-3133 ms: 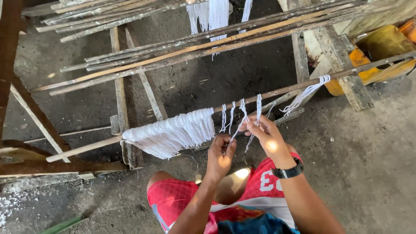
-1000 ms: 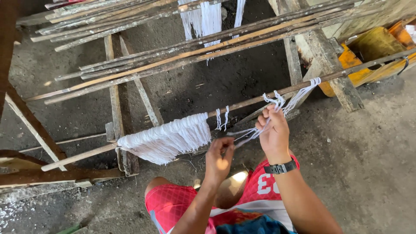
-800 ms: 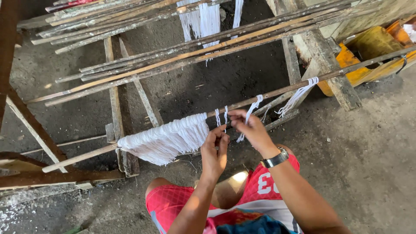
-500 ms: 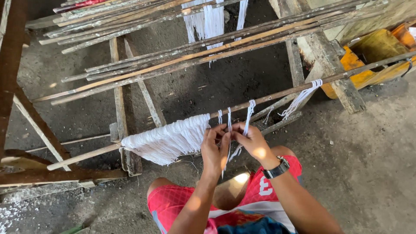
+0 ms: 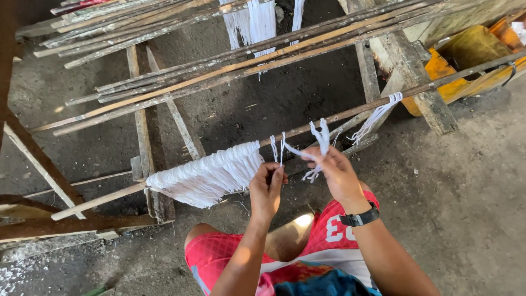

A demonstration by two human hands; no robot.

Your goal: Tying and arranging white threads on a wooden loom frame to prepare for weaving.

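- Left hand [image 5: 267, 186] sits just below the long thin wooden pole [image 5: 109, 198], fingers curled shut around one hanging white string (a single strand [image 5: 281, 148] runs up from the fist to the pole).
- Right hand [image 5: 335, 172] is to the right of the left, a little nearer, fingers pinched on a small tuft of white strings [image 5: 322, 137]; the loose ends stick up above the fingertips and a few hang below the palm.
- A taut strand runs from the right hand leftward toward the left hand's strand.
- Black wristwatch [image 5: 359, 218] on the right wrist.
- Dense fringe of white strings [image 5: 208, 175] hangs over the pole, left of both hands, touching it along a wide stretch.
- Another small bunch of white strings [image 5: 378, 113] is looped on the same pole further right, well apart from the hands.
- Farther back, a rack of slanted bamboo and wooden poles [image 5: 235, 66] with more white threads [image 5: 255, 22] draped at the far edge.
- Yellow plastic container [image 5: 466, 55] at far right, on grey concrete floor [image 5: 482, 181].
- Red patterned shorts [image 5: 219, 257] at the near edge.
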